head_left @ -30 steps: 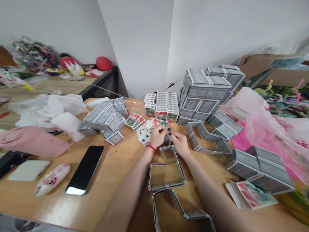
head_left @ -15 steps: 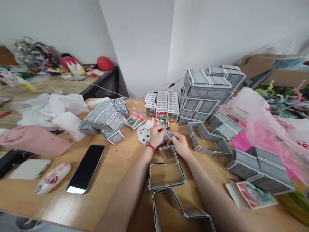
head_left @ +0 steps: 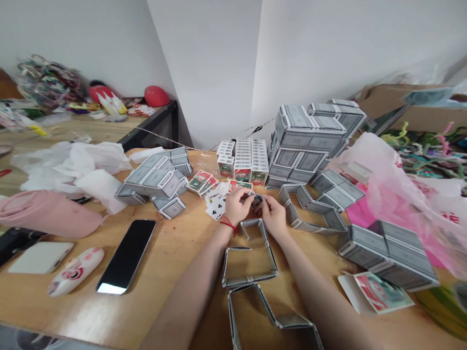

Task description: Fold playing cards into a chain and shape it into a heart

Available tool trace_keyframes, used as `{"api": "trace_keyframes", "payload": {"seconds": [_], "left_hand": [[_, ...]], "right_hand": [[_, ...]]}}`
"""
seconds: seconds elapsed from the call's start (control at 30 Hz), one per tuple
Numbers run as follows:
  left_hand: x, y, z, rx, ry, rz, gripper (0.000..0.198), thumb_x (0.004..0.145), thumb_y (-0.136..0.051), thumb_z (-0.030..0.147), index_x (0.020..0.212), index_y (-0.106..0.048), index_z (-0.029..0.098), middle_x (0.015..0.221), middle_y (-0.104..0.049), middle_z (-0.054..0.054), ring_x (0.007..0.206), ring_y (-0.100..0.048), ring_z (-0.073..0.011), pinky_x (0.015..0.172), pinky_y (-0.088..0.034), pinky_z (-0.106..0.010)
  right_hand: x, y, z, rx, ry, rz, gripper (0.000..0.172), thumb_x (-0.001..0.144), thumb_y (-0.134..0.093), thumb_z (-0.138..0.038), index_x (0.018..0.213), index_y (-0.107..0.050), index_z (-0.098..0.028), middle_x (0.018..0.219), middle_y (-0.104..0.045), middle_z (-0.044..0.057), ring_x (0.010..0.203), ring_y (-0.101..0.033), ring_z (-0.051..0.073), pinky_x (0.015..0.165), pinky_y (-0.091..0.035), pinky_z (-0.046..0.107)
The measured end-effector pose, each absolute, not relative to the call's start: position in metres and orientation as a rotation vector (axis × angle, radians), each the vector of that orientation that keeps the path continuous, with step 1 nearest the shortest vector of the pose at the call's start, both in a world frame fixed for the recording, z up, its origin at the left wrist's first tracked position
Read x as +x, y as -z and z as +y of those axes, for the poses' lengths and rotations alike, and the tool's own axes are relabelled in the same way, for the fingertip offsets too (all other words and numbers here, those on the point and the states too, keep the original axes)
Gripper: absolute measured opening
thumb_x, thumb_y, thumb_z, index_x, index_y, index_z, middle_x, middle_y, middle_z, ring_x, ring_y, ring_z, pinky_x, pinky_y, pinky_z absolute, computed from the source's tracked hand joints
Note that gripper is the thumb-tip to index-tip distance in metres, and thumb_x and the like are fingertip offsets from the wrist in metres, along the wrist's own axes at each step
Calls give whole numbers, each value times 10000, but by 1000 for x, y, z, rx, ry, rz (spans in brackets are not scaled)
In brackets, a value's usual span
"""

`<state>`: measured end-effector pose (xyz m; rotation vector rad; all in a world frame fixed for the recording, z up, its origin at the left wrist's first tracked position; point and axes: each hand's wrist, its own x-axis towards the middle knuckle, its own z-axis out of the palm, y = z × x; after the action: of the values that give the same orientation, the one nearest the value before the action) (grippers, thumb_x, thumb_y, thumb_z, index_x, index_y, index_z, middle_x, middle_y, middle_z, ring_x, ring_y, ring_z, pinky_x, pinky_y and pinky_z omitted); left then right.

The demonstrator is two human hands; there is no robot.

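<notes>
My left hand (head_left: 238, 206), with a red string bracelet at the wrist, and my right hand (head_left: 274, 217) meet at mid-table. Their bent fingers pinch a playing card, mostly hidden behind them. Loose face-up cards (head_left: 217, 203) fan out just left of my left hand. Right below my hands stands a folded-card frame (head_left: 251, 281), its walls upright on edge. Closer to me, between my forearms, is a second card frame (head_left: 270, 311). Another open frame (head_left: 310, 216) of joined cards sits right of my right hand.
Card boxes (head_left: 242, 160) stand in rows behind my hands. Right of them rises a stack of card blocks (head_left: 306, 141); more blocks (head_left: 155, 177) lie left. A phone (head_left: 127, 256), a white-and-pink case (head_left: 76, 271) and an opened card box (head_left: 383, 291) lie nearer. Plastic bags (head_left: 394, 180) fill the right edge.
The fingers of both hands have shifted around the card, whose grey back showed more before. My right fingers have curled in. The view has moved slightly.
</notes>
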<state>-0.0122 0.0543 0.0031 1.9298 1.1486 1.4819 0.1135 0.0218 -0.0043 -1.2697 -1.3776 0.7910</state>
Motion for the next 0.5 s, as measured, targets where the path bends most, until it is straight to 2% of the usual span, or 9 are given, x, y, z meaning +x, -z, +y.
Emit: {"api": "trace_keyframes", "payload": {"seconds": [0.27,0.5], "left_hand": [[-13,-2,53,2083,-1551,1212,75,755,-520,212,760,-584,173,763,-610,-32,722,-563,-111,672,-468,-233],[-12,-1,52,2113,-1597,1258,158,780,-443,137,809,-594,173,804,-626,-42,782,-572,-130,713,-463,-261]], "right_hand": [[117,1,20,-1326,-511,-1603,242,796,-375,-211,885,-598,-184,581,-615,1,524,-577,127,565,-456,228],[119,0,18,-1336,-497,-1619,228,786,-383,-196,860,-598,-194,638,-646,4,583,-604,129,595,-460,225]]}}
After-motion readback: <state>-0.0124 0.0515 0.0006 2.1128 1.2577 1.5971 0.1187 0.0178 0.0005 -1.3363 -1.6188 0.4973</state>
